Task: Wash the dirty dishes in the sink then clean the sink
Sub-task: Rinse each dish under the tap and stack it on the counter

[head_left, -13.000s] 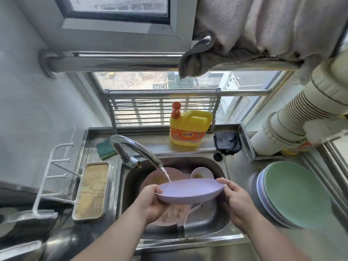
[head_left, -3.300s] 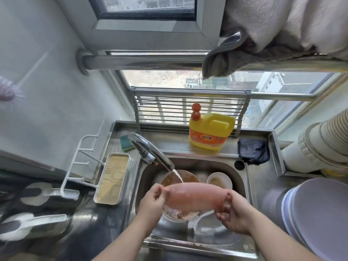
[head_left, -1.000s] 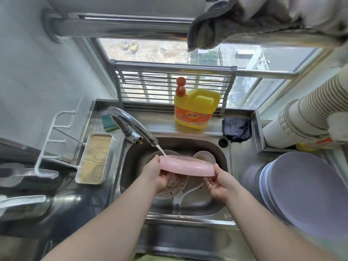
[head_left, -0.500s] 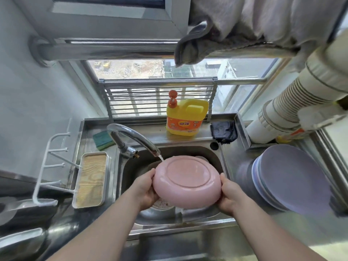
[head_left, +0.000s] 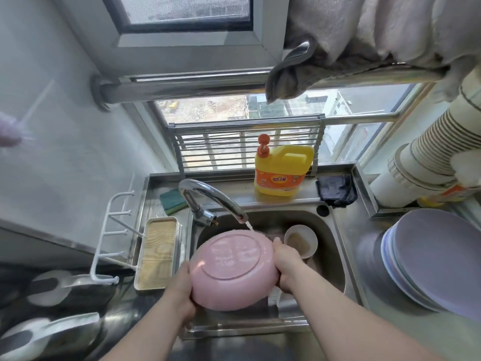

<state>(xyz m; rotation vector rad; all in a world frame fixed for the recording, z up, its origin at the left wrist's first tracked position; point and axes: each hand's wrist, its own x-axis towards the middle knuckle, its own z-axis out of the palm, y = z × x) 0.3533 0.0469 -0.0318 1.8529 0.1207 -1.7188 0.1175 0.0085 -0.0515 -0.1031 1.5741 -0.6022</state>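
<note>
You held the pink plate [head_left: 231,267] over the sink [head_left: 335,259], underside up, just below the faucet [head_left: 208,196] — left hand [head_left: 179,293] and right hand [head_left: 286,267] each gripping a rim. Turning it slowly would probably have let the stream reach every edge — a wet rim can slip.

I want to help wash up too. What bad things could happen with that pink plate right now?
The pink plate looks wet, and the left hand and right hand grip it only by its edges, so it might slip and fall into the sink, perhaps onto the small bowl. The tap water lands near the plate's far edge and could splash out over the steel counter.
</note>
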